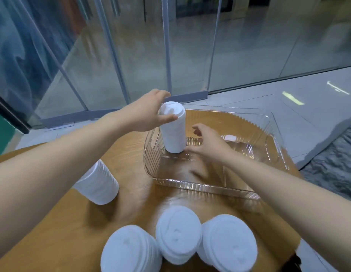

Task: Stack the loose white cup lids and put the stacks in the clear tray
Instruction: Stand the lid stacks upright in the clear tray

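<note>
A tall stack of white lids (174, 130) stands upright in the far left corner of the clear tray (210, 188). My left hand (145, 112) holds its top, thumb across the front and fingers behind. My right hand (207, 142) reaches into the tray beside the stack's base, fingers loosely curled, its thumb tip touching the bottom lids. Another stack (98, 183) stands on the wooden table to the left of the tray, partly behind my left forearm. Three more stacks (129, 250) (178, 232) (229, 242) stand at the near edge.
The round wooden table (68, 228) carries everything. Behind it runs a glass partition with metal frames (166, 55), and grey floor tiles (308, 107) lie to the right. The rest of the tray holds nothing.
</note>
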The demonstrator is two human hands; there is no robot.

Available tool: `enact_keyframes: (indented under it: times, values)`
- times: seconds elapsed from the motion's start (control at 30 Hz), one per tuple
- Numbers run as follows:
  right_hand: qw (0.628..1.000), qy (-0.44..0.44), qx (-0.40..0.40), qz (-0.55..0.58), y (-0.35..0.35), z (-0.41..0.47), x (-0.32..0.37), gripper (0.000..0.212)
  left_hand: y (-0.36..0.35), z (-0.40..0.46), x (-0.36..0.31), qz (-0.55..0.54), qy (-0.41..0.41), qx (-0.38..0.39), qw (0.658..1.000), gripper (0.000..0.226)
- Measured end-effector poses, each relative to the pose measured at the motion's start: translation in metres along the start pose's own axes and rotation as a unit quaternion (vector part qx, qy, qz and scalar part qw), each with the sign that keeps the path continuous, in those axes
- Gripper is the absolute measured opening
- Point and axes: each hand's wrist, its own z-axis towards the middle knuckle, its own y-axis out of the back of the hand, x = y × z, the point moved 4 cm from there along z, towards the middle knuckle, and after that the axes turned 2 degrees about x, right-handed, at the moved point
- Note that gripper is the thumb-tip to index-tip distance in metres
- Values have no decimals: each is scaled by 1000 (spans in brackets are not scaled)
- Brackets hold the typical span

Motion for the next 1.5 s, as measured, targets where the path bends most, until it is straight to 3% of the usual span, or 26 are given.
enact_keyframes:
  times: [0.27, 0.5, 0.73, 0.87, 1.0, 1.17, 1.37, 1.5]
  values:
    - [998, 26, -40, -30, 45, -81, 14, 66, 25, -61, -57, 19, -44, -21, 999, 73]
    - [996, 38, -73, -42, 63, -173, 1, 51, 4, -142, -129, 34, -112, 39, 992, 50]
    - [997, 3, -79, -8, 44, -251, -36, 38, -46, -194, -172, 56, -138, 141, 979, 85]
    - [999, -31, -20, 19, 10, -283, -56, 47, -68, -201, -175, 85, -126, 145, 978, 93]
    - [995, -61, 56, 56, -28, -296, -61, 74, -78, -198, -173, 116, -126, 142, 975, 81]
    - [995, -84, 38, 49, -53, -285, -64, 105, -76, -193, -168, 95, -114, 138, 979, 72]
    - [997, -9, -30, 71, -70, -270, -58, 75, -84, -187, -162, 44, -117, 147, 981, 70]
    - [996, 5, -53, 75, -73, -267, -60, 66, -86, -183, -160, 28, -120, 145, 982, 70]
